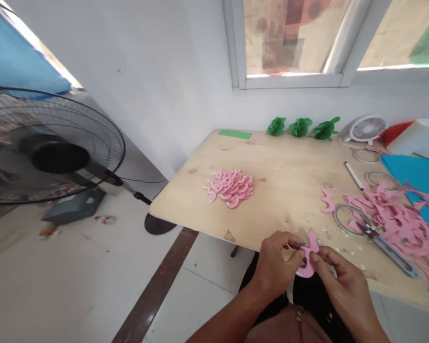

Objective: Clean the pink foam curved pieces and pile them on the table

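A pink foam cut-out (pixel 308 256) sits between my two hands just over the near edge of the wooden table (pixel 282 186). My left hand (pixel 277 264) pinches its left side with thumb and fingers closed. From the right, my right hand (pixel 339 278) pinches the same piece. A heap of pink curved foam pieces (pixel 230 186) lies farther left on the table. Pink foam scraps (pixel 396 219) are piled to the right, with scissors (pixel 372 228) lying among them.
A pen (pixel 353 176), wire rings (pixel 379 178), blue sheet (pixel 414 174), small white fan (pixel 367 128), three green paper tufts (pixel 300 126) and a green strip (pixel 235 134) lie on the table. A black standing fan (pixel 53 152) is on the floor at left.
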